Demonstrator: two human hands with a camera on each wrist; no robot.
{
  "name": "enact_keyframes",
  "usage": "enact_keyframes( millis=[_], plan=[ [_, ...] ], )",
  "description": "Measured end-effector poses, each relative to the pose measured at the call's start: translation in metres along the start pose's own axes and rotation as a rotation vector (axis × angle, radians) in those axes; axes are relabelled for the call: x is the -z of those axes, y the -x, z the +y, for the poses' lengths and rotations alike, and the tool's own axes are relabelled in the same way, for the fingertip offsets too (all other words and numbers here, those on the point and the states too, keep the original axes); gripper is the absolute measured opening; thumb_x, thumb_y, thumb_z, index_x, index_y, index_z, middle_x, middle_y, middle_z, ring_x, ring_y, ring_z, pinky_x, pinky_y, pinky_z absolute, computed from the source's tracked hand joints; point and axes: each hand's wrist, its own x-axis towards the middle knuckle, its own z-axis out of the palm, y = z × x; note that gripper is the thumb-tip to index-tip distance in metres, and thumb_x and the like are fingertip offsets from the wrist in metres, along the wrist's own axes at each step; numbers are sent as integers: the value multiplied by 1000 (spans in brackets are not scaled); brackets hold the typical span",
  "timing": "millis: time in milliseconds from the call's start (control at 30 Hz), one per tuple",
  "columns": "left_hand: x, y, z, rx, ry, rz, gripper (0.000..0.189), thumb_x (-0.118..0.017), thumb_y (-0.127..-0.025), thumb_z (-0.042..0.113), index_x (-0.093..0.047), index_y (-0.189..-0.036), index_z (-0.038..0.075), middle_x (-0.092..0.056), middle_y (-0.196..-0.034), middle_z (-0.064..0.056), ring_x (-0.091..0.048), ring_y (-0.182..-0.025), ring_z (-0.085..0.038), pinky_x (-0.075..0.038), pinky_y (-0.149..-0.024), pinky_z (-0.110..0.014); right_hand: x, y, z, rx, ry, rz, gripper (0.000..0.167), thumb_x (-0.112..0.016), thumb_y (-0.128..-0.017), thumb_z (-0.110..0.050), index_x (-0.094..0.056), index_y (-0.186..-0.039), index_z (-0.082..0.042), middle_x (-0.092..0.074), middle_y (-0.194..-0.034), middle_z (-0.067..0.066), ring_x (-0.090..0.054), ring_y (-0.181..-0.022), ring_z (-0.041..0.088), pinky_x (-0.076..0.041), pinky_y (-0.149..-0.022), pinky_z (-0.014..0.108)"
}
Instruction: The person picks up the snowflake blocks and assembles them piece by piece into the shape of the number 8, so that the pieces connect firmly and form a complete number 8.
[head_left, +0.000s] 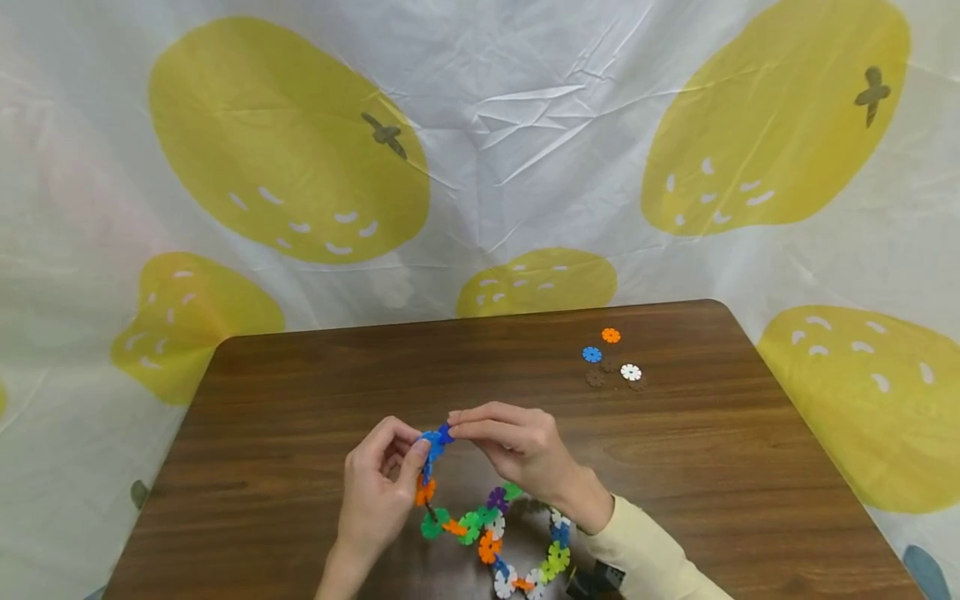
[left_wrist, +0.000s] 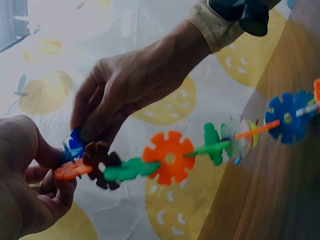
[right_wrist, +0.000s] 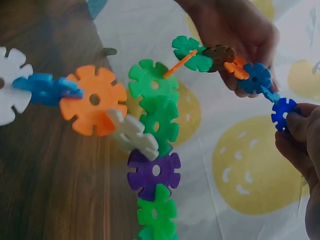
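A chain of notched plastic discs (head_left: 468, 528) in green, orange, white, purple, brown and blue curves into a loop below the hands. My left hand (head_left: 375, 487) pinches its upper end by the lighter blue discs (right_wrist: 249, 85). Between the thumb and fingers of my right hand (head_left: 534, 450) is a dark blue disc (right_wrist: 277, 110), which meets the lighter blue one at the chain's tip. Whether its slot is fully seated, I cannot tell. In the left wrist view an orange disc (left_wrist: 70, 170) and a brown disc (left_wrist: 95, 156) follow close to the left fingers.
Loose discs lie at the far right of the wooden table (head_left: 315, 400): an orange one (head_left: 611, 335), a blue one (head_left: 592, 354), a white one (head_left: 631, 372) and several brown ones. A patterned cloth (head_left: 480, 200) hangs behind the table. A black device (head_left: 600, 578) sits at the right wrist.
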Motion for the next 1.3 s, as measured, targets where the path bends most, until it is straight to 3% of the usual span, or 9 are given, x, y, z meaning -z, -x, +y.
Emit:
enact_keyframes(
  millis=[200, 433, 600, 767, 933, 1133, 1200, 1300],
  plan=[
    [-4, 0, -1, -59, -65, 21, 19, -70, -87, -11, -62, -80, 5, -58, -72, -2, -51, -60, -1, -45, -48, -16, -2, 3, 1, 78, 46, -6, 19, -58, -100, 1, -77, -99, 1, -76, -97, 16, -76, -89, 27, -61, -82, 25],
    [-3, 2, -4, 49, 17, -14, 15, -69, -90, -9, -62, -83, 2, -58, -70, -5, -52, -57, -2, -47, -47, -17, -4, 11, 5, -25, 18, -14, 18, -69, -93, 3, -73, -110, 2, -76, -104, 16, -75, -94, 25, -60, -84, 24],
    [-2, 3, -5, 107, 24, -22, 14, -69, -90, -8, -63, -84, 3, -58, -70, -5, -51, -57, -3, -47, -48, -18, 5, 23, 20, -191, 78, -14, 42, -77, -80, 10, -70, -119, -1, -75, -111, 13, -73, -100, 24, -58, -92, 25],
    [-2, 4, -6, 129, 33, -19, 13, -69, -90, -8, -64, -84, 4, -59, -70, -5, -51, -57, -3, -47, -48, -18, 23, 37, 46, -344, 218, 1, 36, -77, -83, 4, -71, -117, -3, -74, -113, 10, -71, -103, 25, -57, -94, 29],
    [-2, 5, -6, 133, 44, -18, 13, -69, -89, -8, -64, -85, 3, -59, -72, -6, -52, -59, -4, -47, -49, -18, 46, 55, 82, -584, 356, -4, 31, -77, -83, 2, -71, -113, 0, -72, -108, 15, -71, -93, 30, -61, -80, 40],
    [0, 7, -6, 122, 40, -16, 13, -70, -89, -8, -65, -85, 4, -59, -71, -6, -52, -59, -3, -47, -48, -18, 77, 80, 128, -967, 466, -123, 34, -72, -90, -8, -67, -121, 5, -66, -112, 26, -64, -97, 39, -54, -84, 52],
    [1, 8, -5, 117, 40, -15, 13, -70, -89, -8, -65, -85, 4, -58, -71, -6, -52, -59, -3, -48, -48, -18, 85, 87, 140, -1052, 489, -172, 38, -69, -92, -12, -65, -126, 6, -63, -117, 28, -61, -102, 42, -51, -88, 55],
    [2, 9, -4, 115, 44, -19, 13, -70, -89, -7, -64, -86, 4, -59, -71, -6, -53, -59, -3, -48, -48, -19, 94, 98, 156, -1108, 549, -228, 42, -68, -93, -15, -63, -127, 7, -61, -123, 31, -57, -113, 47, -49, -95, 59]
  ],
)
